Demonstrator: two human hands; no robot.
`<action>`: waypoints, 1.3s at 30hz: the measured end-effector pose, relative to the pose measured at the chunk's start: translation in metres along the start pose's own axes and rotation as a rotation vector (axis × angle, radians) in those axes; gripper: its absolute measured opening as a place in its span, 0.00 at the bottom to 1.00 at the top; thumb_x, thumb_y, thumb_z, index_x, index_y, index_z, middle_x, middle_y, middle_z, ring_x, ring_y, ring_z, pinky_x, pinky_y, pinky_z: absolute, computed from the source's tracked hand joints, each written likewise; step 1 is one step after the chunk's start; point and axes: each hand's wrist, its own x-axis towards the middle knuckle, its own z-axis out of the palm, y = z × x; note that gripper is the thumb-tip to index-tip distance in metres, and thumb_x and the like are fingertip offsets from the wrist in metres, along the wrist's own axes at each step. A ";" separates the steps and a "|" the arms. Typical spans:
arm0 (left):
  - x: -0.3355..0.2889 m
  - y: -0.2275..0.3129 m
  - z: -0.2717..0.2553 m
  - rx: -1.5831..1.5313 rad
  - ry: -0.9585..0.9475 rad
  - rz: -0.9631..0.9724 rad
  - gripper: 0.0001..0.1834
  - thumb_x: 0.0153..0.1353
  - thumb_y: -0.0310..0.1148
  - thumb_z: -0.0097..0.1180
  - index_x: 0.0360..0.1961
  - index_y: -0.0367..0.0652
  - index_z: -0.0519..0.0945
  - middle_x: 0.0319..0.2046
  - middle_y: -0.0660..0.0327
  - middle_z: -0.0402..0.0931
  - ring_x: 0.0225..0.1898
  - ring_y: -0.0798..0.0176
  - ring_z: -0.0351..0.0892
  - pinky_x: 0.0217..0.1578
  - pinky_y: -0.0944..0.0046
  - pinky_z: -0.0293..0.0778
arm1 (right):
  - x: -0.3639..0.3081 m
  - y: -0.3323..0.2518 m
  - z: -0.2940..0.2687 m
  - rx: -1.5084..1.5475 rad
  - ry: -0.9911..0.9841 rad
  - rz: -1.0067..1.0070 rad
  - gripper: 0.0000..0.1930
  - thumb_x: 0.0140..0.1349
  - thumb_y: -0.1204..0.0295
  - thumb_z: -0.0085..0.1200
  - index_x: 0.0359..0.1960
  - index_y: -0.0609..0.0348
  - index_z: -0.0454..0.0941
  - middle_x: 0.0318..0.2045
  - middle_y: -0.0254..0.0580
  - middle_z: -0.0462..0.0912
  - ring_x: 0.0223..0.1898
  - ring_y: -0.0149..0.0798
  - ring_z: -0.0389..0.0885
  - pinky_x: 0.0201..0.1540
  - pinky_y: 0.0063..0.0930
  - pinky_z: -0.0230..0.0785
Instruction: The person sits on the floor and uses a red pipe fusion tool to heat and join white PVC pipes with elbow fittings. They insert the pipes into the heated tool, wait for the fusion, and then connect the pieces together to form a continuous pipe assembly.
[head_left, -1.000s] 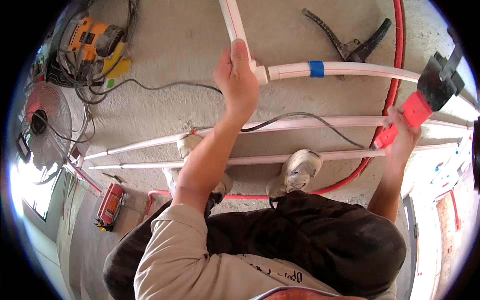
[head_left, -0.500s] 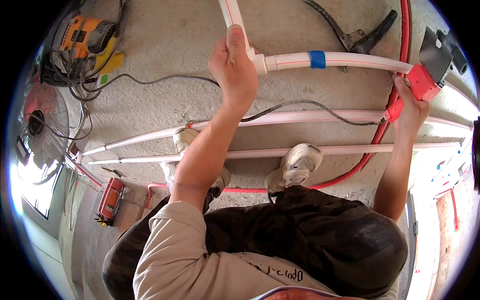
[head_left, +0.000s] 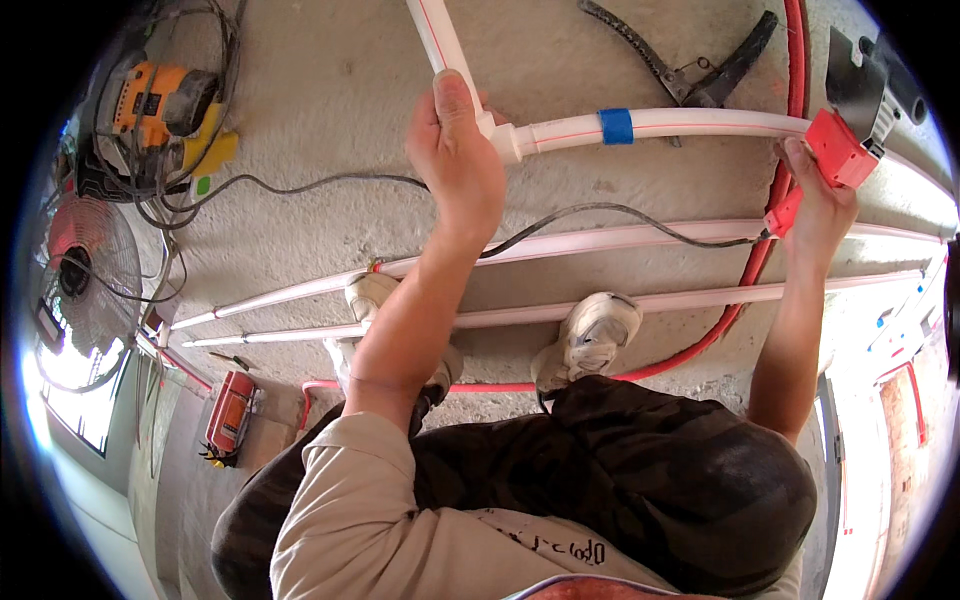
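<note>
My left hand (head_left: 455, 150) is wrapped round a white plastic pipe (head_left: 436, 38) with a red stripe, thumb up along it, just above a white pipe fitting (head_left: 506, 143). From that fitting a second striped white pipe (head_left: 715, 123), banded with blue tape (head_left: 616, 126), runs right. My right hand (head_left: 822, 205) is closed round the handle of a red pipe fusion welder (head_left: 840, 150), whose dark metal plate and heating parts (head_left: 868, 85) point up and away. The taped pipe's right end passes behind the welder's body, so I cannot tell whether they touch. The welder's black cord (head_left: 610, 207) trails left.
Black-handled pipe cutters (head_left: 690, 85) lie on the concrete beyond the taped pipe. Two long white pipes (head_left: 690, 297) cross the floor by my shoes, over a red conduit (head_left: 748, 290). Leftward are a yellow power tool (head_left: 150, 105), a fan (head_left: 85, 260) and a red canister (head_left: 231, 412).
The whole view has shifted slightly, with the floor things and both hands displaced a little in the picture. Both hands keep the same grips.
</note>
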 end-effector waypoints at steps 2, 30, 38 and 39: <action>-0.002 0.002 0.001 0.006 0.005 -0.012 0.25 0.73 0.52 0.45 0.30 0.39 0.73 0.22 0.66 0.69 0.24 0.72 0.69 0.25 0.67 0.67 | 0.004 -0.003 0.002 0.019 -0.025 -0.006 0.16 0.56 0.76 0.68 0.44 0.70 0.82 0.37 0.41 0.86 0.36 0.32 0.84 0.44 0.25 0.76; -0.009 0.009 0.020 -0.104 0.109 -0.111 0.23 0.72 0.53 0.48 0.33 0.40 0.71 0.26 0.63 0.68 0.25 0.67 0.68 0.25 0.66 0.70 | 0.039 -0.011 -0.011 -0.516 -0.284 -0.090 0.17 0.54 0.61 0.71 0.33 0.64 0.84 0.27 0.33 0.85 0.29 0.25 0.80 0.35 0.23 0.72; -0.010 0.008 0.020 -0.072 0.101 -0.127 0.24 0.73 0.53 0.45 0.30 0.43 0.72 0.23 0.66 0.68 0.21 0.72 0.65 0.21 0.69 0.64 | 0.041 -0.009 -0.009 -0.545 -0.260 -0.080 0.19 0.51 0.62 0.73 0.35 0.65 0.83 0.29 0.38 0.86 0.32 0.26 0.81 0.38 0.25 0.73; -0.010 0.007 0.021 -0.058 0.115 -0.118 0.24 0.73 0.53 0.44 0.30 0.43 0.72 0.22 0.67 0.68 0.21 0.72 0.66 0.21 0.69 0.64 | 0.042 -0.009 -0.010 -0.534 -0.270 -0.138 0.19 0.51 0.62 0.74 0.35 0.66 0.83 0.29 0.37 0.86 0.32 0.26 0.81 0.38 0.25 0.73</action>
